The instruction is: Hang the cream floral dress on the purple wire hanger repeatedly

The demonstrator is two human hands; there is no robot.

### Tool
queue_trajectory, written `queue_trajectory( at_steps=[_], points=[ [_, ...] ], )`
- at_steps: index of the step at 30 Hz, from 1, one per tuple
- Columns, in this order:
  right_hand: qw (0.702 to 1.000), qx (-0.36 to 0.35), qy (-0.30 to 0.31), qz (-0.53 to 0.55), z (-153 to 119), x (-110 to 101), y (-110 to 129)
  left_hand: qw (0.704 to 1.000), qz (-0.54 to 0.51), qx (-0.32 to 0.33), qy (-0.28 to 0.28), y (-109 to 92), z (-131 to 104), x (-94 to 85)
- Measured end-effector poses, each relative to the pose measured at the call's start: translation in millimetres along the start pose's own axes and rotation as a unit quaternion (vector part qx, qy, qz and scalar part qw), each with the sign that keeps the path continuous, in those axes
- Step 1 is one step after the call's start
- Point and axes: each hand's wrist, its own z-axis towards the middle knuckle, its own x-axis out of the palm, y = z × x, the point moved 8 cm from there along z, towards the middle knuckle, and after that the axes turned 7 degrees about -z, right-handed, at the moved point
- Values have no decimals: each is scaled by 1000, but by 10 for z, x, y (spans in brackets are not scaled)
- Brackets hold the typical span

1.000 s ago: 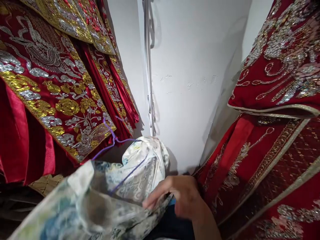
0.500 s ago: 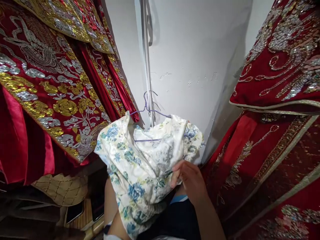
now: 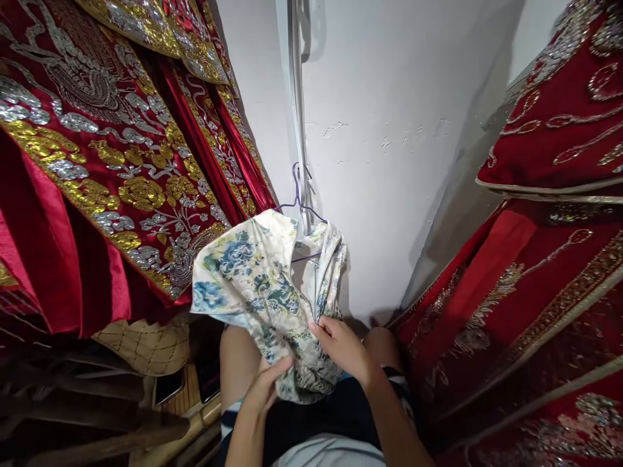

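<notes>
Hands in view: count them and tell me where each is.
2: the left hand is at the lower side of the floral garment; the right hand is at its front.

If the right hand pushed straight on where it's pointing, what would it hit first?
Most likely the floral garment, whose cloth the right hand touches. Beyond that, depth is hard to judge.

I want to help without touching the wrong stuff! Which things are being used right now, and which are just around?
Being used:
- floral top, held by the left hand and right hand
- purple hanger, inside the top

Just around:
- red sequined garment, left
- red beaded outfit, right
- tan quilted item, lower left
</notes>
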Motion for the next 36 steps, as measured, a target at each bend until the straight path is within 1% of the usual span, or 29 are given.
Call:
queue_trajectory(
  at_steps=[2,4,6,7,8,9,10,11,12,13,14,15,16,17,18,20,22,24,25,27,29,31,32,33,34,35,36],
  points=[
    [1000,-2,30,-1,-9,24,9,1000,-6,-16,8,57,28,5],
    [998,-2,43,38,-15,3,-27,1000,1,-18,5,77,104,9],
    [995,-1,35,90,-15,-50,-81,999,26,8,-30,52,189,-38],
    [994,2,22,111,-14,-84,-107,996,46,38,-64,18,215,-81],
    [992,7,7,126,-13,-115,-133,988,69,85,-111,-41,213,-135],
    [991,15,-6,135,-14,-133,-153,971,93,149,-162,-118,171,-173],
    [990,25,-17,140,-17,-139,-169,947,118,221,-201,-195,96,-170],
    [989,35,-25,142,-22,-131,-180,922,144,286,-217,-248,10,-112],
    [988,45,-30,147,-29,-109,-183,903,173,335,-205,-265,-58,-1],
    [986,53,-31,157,-35,-75,-178,894,205,362,-165,-242,-93,147],
    [983,57,-28,171,-39,-38,-162,895,236,362,-107,-179,-90,308],
    [981,55,-24,186,-36,-4,-132,902,261,341,-45,-84,-61,452],
    [979,47,-18,197,-23,15,-83,909,278,309,4,17,-23,551],
    [978,35,-17,206,6,9,-20,915,288,281,36,101,19,605],
    [976,25,-24,214,53,-33,51,917,296,261,51,159,62,620],
    [971,8,-56,234,208,-220,234,913,318,249,56,207,149,582],
    [960,-13,-95,264,430,-502,476,898,349,262,55,200,220,526],
    [950,-62,-126,279,668,-814,793,883,373,279,58,179,271,480],
    [943,-79,-134,293,777,-948,937,876,384,285,63,169,292,464],
    [926,-94,-146,334,939,-1158,1147,857,419,288,87,172,329,463],
    [913,-100,-163,360,1007,-1288,1249,828,469,278,129,199,364,496],
    [909,-103,-168,367,1007,-1323,1261,801,511,263,170,182,389,556],
    [911,-106,-161,365,997,-1305,1247,792,520,260,187,125,396,605],
    [914,-110,-149,361,985,-1273,1228,790,516,268,196,11,397,673],
    [917,-115,-139,355,972,-1239,1207,792,500,289,198,-167,391,762],
    [921,-120,-132,347,959,-1212,1189,797,473,323,193,-403,376,871],
    [925,-124,-131,335,946,-1196,1177,804,427,381,161,-724,349,969]
  ],
)
